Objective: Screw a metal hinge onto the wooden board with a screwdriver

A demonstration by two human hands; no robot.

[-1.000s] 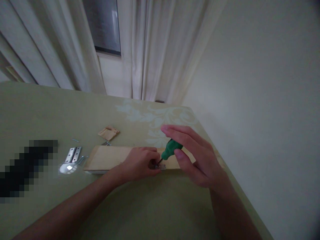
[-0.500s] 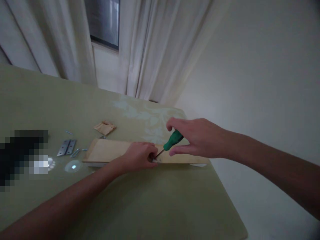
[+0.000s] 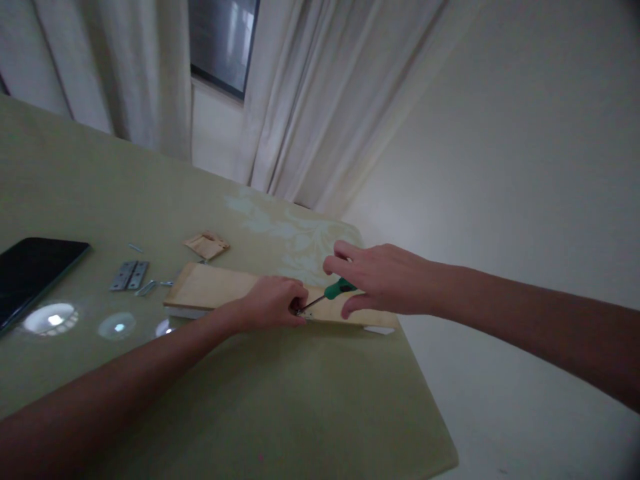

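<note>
A long wooden board [image 3: 215,287] lies on the table. My left hand [image 3: 275,301] rests on it, thumb and fingers curled closed around a spot at its front edge. What they pinch is hidden. Beside those fingertips a small metal plate [image 3: 308,315], perhaps a hinge, shows on the board. My right hand [image 3: 377,280] holds a screwdriver [image 3: 338,288] by its green handle. The shaft slants down to the left, and its tip meets the place by my left fingers.
Left of the board lie a metal hinge [image 3: 129,275], several loose screws [image 3: 145,288] and a black phone [image 3: 37,273]. A small brown packet [image 3: 207,245] sits behind the board. The table edge [image 3: 425,393] drops off at right; curtains [image 3: 310,100] hang behind.
The view has shifted, so the board and hands appear slightly further left. My right hand has turned on the screwdriver, which now leans flatter. My left hand keeps its place on the board.
</note>
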